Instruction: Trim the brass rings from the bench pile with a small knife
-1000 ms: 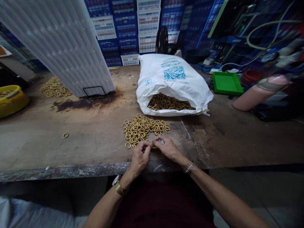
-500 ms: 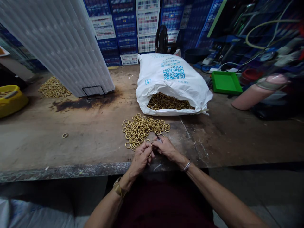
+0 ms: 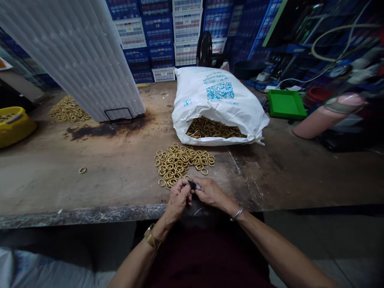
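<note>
My left hand (image 3: 177, 200) is closed in a pinch near the table's front edge, on a brass-coloured ring mostly hidden by the fingers. My right hand (image 3: 213, 193) grips a small knife (image 3: 195, 185) with a dark blade and a greyish handle. The blade points left and reaches the left fingertips. Just beyond both hands lies a loose pile of brass-coloured rings (image 3: 177, 163). Behind that pile, a white woven sack (image 3: 196, 86) lies with its mouth towards me, showing many more rings inside.
One ring (image 3: 82, 170) lies alone at left. A ribbed white panel stack (image 3: 99, 60) stands behind it, beside another ring heap (image 3: 69, 110) and a yellow container (image 3: 18, 130). On the right are a green tray (image 3: 286, 104) and a pink bottle (image 3: 313, 122). Crates (image 3: 162, 40) rise behind.
My right hand has turned the knife from pointing up and away to pointing left, bringing its blade to the left fingertips. The left hand stays nearly in place.
</note>
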The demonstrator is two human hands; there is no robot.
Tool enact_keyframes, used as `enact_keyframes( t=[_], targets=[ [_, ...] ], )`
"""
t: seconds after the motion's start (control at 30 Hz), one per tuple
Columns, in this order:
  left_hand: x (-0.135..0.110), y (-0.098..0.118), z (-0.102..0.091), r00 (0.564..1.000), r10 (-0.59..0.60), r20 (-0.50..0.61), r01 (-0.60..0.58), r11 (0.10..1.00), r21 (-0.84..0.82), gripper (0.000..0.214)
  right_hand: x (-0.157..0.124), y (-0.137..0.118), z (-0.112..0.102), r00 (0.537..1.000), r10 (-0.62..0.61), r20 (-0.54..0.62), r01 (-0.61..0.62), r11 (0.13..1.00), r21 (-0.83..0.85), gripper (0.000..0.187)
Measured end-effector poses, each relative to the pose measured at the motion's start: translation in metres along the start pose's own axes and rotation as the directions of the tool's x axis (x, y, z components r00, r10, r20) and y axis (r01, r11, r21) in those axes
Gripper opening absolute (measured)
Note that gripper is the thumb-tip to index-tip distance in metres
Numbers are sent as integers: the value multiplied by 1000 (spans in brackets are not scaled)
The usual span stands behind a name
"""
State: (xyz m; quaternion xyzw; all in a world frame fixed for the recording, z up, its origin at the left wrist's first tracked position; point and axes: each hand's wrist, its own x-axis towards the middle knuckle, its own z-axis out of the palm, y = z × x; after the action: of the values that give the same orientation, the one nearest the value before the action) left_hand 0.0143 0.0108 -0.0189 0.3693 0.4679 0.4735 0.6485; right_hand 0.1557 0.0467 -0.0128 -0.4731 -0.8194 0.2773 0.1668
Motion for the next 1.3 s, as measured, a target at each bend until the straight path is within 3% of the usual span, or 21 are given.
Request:
enact_keyframes(
  t=[0.3,0.47,0.57,0.67,0.77,0.87,1.1,1.3],
  targets=[
    [-2,0,1,996,76,-38,-74,996,56,34,5,-5,-5,993,27,115,-20,998,-66,15],
    [-10,8,5,992,93,86,-89,995,-42,30,16,2,-9,994,113,-4,-113,990,-88,17],
    [-11,12,6,989,95,114,-68,973,-221,28,19,3,-12,979,198,-55,-191,975,114,12],
    [-8,11,5,996,35,80,-4,934,-358,27,17,-1,-11,945,317,79,-318,834,452,15],
    [-5,9,5,998,-26,49,43,917,-397,30,11,-8,-4,928,265,261,-372,657,656,25],
    [-5,8,6,998,-60,-10,52,934,-354,35,9,-11,1,941,239,240,-337,595,730,25],
    [-7,7,2,989,-117,-90,90,961,-263,36,11,-10,-4,946,324,0,-257,749,611,11],
    [-7,7,1,990,-142,-21,135,969,-205,37,10,-9,-7,981,130,-142,-56,897,438,14]
  ],
)
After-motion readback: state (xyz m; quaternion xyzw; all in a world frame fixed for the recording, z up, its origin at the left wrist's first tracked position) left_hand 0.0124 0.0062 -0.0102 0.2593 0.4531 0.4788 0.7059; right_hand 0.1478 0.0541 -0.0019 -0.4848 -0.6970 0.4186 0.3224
